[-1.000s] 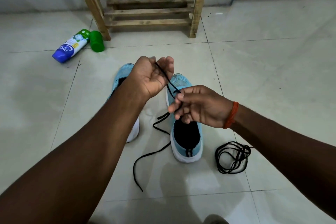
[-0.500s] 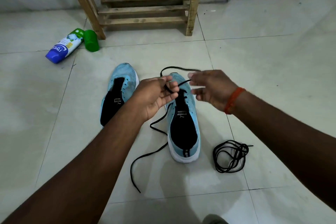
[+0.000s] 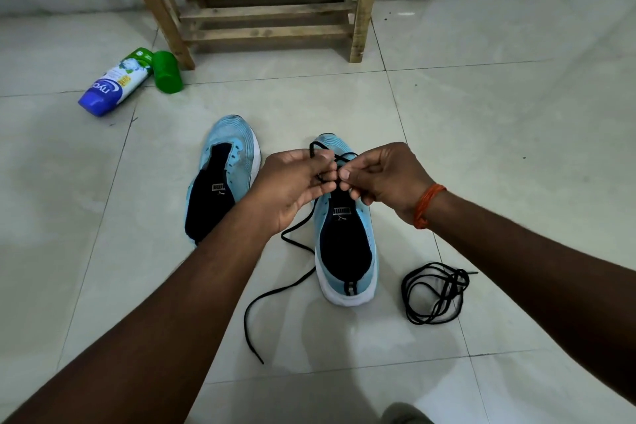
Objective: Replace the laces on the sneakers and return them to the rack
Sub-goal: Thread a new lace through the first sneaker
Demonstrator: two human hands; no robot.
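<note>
Two light-blue sneakers stand side by side on the tiled floor [image 3: 516,120], toes toward the wooden rack [image 3: 268,14]. My left hand [image 3: 292,189] and right hand [image 3: 382,179] meet over the front of the right sneaker [image 3: 347,251], and the fingers [image 3: 323,165] of both pinch the black lace [image 3: 275,289]. Its loose end trails onto the floor between the two shoes. A spare lace [image 3: 433,293] lies coiled just right of that shoe's heel. A blue-capped bottle [image 3: 115,83] lies on its side touching a green cup [image 3: 167,72] by the rack's leg, well apart from the shoes. My hands hide the front eyelets, so I cannot tell where the lace is threaded. My forearm covers the left sneaker [image 3: 223,175] at its heel. The rack's top is cut off.
</note>
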